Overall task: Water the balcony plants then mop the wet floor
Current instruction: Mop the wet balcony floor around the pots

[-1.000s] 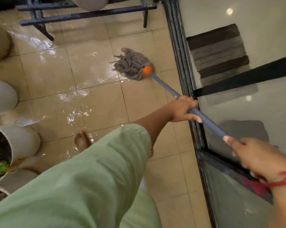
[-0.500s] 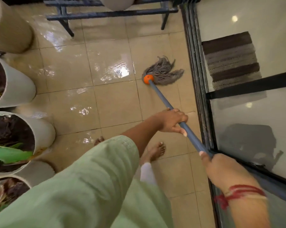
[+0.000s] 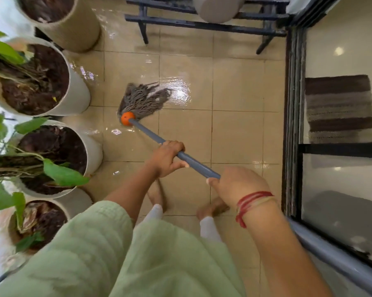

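A grey string mop head [image 3: 142, 100] with an orange collar [image 3: 127, 118] lies on the wet beige tiled floor [image 3: 234, 129], close to the white plant pots. Its blue-grey handle [image 3: 153, 136] slants down to the right. My left hand [image 3: 166, 157] grips the handle partway up. My right hand [image 3: 237, 185], with red threads at the wrist, grips it higher, and the rest of the handle runs behind my forearm to the lower right. Shiny water patches [image 3: 178, 91] lie beside the mop strands.
White pots with soil and green leaves [image 3: 78, 97] [image 3: 93, 151] line the left side, with a tan pot [image 3: 73, 28] at the back. A dark metal stand [image 3: 202, 24] crosses the far end. A sliding glass door track [image 3: 293, 116] runs along the right, a striped mat [image 3: 339, 108] beyond it. My bare feet [image 3: 211, 209] stand below the hands.
The mop head has swept left across the floor, from near the door track to beside the white pots. Both hands kept their grip on the handle and moved left with it.
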A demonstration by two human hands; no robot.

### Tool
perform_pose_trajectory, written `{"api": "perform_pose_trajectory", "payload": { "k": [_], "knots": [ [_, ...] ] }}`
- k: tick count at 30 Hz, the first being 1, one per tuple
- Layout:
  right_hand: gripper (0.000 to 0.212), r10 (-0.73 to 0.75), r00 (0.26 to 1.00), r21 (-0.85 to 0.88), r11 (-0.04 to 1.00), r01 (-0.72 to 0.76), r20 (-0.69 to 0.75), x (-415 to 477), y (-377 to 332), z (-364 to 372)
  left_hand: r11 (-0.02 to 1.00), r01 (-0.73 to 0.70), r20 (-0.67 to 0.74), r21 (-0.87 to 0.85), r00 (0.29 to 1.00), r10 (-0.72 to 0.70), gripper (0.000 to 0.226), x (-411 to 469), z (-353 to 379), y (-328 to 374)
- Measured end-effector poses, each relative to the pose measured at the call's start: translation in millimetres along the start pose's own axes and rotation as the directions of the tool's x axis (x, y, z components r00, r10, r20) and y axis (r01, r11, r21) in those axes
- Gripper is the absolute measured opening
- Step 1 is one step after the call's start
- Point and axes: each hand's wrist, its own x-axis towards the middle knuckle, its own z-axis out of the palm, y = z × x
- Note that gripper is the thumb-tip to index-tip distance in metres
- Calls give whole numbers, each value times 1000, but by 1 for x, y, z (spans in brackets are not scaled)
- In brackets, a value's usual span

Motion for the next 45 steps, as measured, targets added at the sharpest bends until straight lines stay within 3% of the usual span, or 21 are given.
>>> {"api": "perform_pose_trajectory", "payload": {
  "k": [4, 9, 16, 21, 26, 29, 32, 36, 39, 45],
  "knots": [
    [42, -95, 995, -50, 994, 96, 13, 18, -7, -14, 989, 120, -171, -83, 976, -133, 94, -22, 6, -6],
    [33, -144, 989, -152, 978, 145, 15, 18, 26, -40, 961, 188, -344, -201, 905, -249, 90, -15, 45, 42],
    [34, -26, 999, -100, 995, 23, -29, 17, 135, -63, 980, 83, -319, -182, 937, -139, 88, 70, 95, 108],
    [41, 140, 989, 53, 989, -137, -54, 6, 221, -58, 986, -80, -189, -145, 981, 52, 87, 131, 132, 158],
    [47, 309, 949, 155, 942, -296, -67, -23, 296, -52, 961, -240, -3, -140, 970, 242, 92, 183, 174, 235],
    [50, 395, 915, 206, 905, -373, -81, -41, 320, -37, 931, -355, 206, -84, 908, 365, 92, 208, 191, 265],
    [49, 480, 875, 235, 859, -454, -67, -60, 327, -10, 866, -494, 414, -85, 773, 481, 88, 213, 201, 289],
    [48, 531, 846, 210, 834, -511, -49, -92, 300, 36, 821, -560, 530, -110, 666, 525, 110, 172, 216, 288],
    [47, 538, 838, 169, 837, -520, -92, -108, 243, 66, 812, -570, 544, -128, 644, 538, 111, 131, 201, 259],
    [46, 458, 875, 204, 882, -425, -158, -108, 140, 73, 857, -511, 629, -57, 649, 429, 120, 82, 113, 187]
  ]
}}
